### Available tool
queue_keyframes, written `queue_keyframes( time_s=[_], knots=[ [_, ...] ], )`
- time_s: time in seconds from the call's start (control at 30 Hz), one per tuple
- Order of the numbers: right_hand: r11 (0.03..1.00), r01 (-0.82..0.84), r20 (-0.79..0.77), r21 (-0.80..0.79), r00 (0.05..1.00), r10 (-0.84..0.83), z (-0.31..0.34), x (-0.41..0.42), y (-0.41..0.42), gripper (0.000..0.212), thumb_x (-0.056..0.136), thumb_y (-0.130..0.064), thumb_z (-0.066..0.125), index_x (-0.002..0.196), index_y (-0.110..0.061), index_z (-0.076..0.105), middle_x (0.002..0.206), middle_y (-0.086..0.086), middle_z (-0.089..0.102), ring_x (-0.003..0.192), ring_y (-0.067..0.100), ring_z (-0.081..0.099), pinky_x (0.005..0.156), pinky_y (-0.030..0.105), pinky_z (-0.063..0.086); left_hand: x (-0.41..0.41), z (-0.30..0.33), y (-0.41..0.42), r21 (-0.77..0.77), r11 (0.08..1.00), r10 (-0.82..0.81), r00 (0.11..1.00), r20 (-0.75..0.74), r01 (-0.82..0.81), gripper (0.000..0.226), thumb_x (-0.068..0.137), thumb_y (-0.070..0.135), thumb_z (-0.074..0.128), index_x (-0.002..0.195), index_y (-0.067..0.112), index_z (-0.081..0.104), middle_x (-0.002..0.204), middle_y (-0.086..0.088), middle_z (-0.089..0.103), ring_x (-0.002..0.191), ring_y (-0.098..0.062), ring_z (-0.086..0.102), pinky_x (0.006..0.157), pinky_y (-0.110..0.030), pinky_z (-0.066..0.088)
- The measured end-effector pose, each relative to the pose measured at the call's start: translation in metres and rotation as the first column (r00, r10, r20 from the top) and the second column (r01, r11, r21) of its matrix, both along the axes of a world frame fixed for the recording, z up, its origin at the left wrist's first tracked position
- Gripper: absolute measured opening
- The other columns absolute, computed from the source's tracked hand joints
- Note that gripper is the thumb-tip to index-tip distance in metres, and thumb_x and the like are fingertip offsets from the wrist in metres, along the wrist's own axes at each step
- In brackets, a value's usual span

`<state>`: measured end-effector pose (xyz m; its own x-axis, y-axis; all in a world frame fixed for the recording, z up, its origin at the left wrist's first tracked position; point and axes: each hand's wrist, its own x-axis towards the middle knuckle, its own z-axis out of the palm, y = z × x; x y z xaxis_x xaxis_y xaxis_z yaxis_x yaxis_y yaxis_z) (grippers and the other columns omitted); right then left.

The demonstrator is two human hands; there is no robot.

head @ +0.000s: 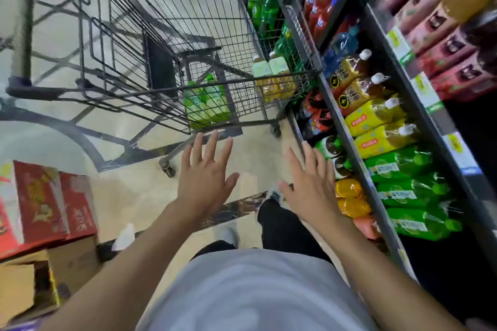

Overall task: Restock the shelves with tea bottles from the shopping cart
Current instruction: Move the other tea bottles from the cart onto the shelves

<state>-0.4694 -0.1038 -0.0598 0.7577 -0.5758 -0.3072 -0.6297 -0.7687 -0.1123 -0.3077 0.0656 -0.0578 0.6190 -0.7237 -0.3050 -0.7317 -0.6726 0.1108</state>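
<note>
With both hands, left hand [205, 177] and right hand [309, 185], spreading empty low in the frame, restocking is looking unfinished, tea bottles [207, 105] still sitting in the shopping cart [166, 43] at centre, beside the shelves [376, 121].

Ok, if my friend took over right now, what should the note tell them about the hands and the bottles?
Left hand: open, fingers spread, holding nothing, just short of the cart.
Right hand: open, also holding nothing, beside the shelves.
Shopping cart: stands against the shelves. Inside are a pack of green tea bottles and two pale-capped yellow tea bottles near the shelf side.
Done: cannot tell how many were already shelved.
Left: pick up the cart's bottles and put them on the shelves.
</note>
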Motion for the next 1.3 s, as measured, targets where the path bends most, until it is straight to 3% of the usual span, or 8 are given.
queue_keyframes(
  time_s=[0.1,0.33,0.5,0.63,0.73,0.93,1.07,1.3],
  knots=[
    [0.999,-0.038,0.012,0.000,0.999,0.038,-0.005,0.031,-0.027,0.074,0.097,-0.051,0.053,0.160,-0.025,0.025,0.168,0.014,0.014,0.152,0.038,0.015,0.123,0.059,0.010,0.018,-0.002,-0.025,0.031,0.999,0.040,0.999,0.002,-0.040,0.076,0.102,0.061,0.032,0.163,0.032,-0.002,0.171,-0.005,-0.010,0.156,-0.035,-0.014,0.125,-0.051,0.001],
    [0.975,-0.207,-0.028,0.082,0.977,0.210,-0.007,0.114,-0.124,0.075,0.101,-0.052,0.046,0.162,-0.027,0.010,0.169,0.009,-0.001,0.155,0.034,0.001,0.124,0.055,0.002,0.065,0.013,-0.098,0.107,0.976,0.192,0.981,0.002,-0.191,0.076,0.104,0.060,0.030,0.162,0.030,-0.008,0.170,-0.004,-0.017,0.155,-0.032,-0.019,0.126,-0.051,0.001],
    [0.940,-0.327,-0.058,0.101,0.941,0.334,-0.006,0.176,-0.189,0.073,0.102,-0.049,0.044,0.162,-0.025,0.010,0.169,0.011,0.002,0.155,0.035,0.002,0.125,0.057,0.004,0.106,0.017,-0.145,0.114,0.961,0.254,0.967,-0.004,-0.251,0.075,0.104,0.059,0.030,0.163,0.029,-0.005,0.171,-0.005,-0.008,0.157,-0.033,-0.011,0.126,-0.051,0.004],
    [0.936,-0.335,-0.008,0.113,0.941,0.338,-0.006,0.216,-0.220,0.069,0.101,-0.048,0.047,0.160,-0.026,0.018,0.168,0.010,0.006,0.154,0.033,0.005,0.125,0.056,0.003,0.141,0.013,-0.178,0.119,0.954,0.281,0.959,-0.041,-0.274,0.073,0.104,0.060,0.028,0.163,0.029,-0.002,0.172,-0.005,-0.007,0.157,-0.033,-0.011,0.125,-0.050,0.002],
    [0.941,-0.310,-0.020,0.134,0.949,0.315,-0.014,0.246,-0.238,0.064,0.102,-0.049,0.045,0.158,-0.023,0.026,0.166,0.011,0.015,0.153,0.034,0.010,0.125,0.056,0.004,0.172,0.004,-0.203,0.124,0.954,0.286,0.954,-0.086,-0.274,0.070,0.105,0.059,0.026,0.163,0.029,0.000,0.172,-0.004,-0.005,0.157,-0.031,-0.010,0.125,-0.050,0.002],
    [0.958,-0.241,-0.075,0.156,0.964,0.255,-0.044,0.311,-0.280,0.053,0.100,-0.044,0.052,0.147,-0.019,0.046,0.157,0.009,0.036,0.146,0.031,0.027,0.123,0.051,0.020,0.236,-0.033,-0.244,0.136,0.958,0.277,0.936,-0.218,-0.252,0.065,0.104,0.053,0.036,0.159,0.024,0.016,0.168,-0.008,0.015,0.156,-0.034,0.006,0.122,-0.052,0.017],
    [0.968,-0.118,-0.100,0.223,0.985,0.143,-0.082,0.348,-0.304,0.054,0.101,-0.038,0.054,0.149,-0.015,0.045,0.159,0.010,0.036,0.147,0.030,0.029,0.119,0.049,0.029,0.269,-0.072,-0.276,0.146,0.974,0.213,0.919,-0.333,-0.173,0.067,0.105,0.053,0.037,0.160,0.023,0.016,0.167,-0.007,0.018,0.155,-0.033,0.011,0.121,-0.051,0.022],
    [0.969,0.064,-0.212,0.238,0.977,-0.012,-0.210,0.379,-0.345,0.066,0.096,-0.040,0.063,0.154,-0.019,0.038,0.160,0.011,0.027,0.144,0.034,0.028,0.115,0.050,0.036,0.307,-0.194,-0.344,0.200,0.974,0.198,0.843,-0.500,-0.110,0.070,0.105,0.051,0.039,0.162,0.021,0.011,0.169,-0.010,0.011,0.154,-0.037,0.010,0.120,-0.055,0.024]
  ],
)
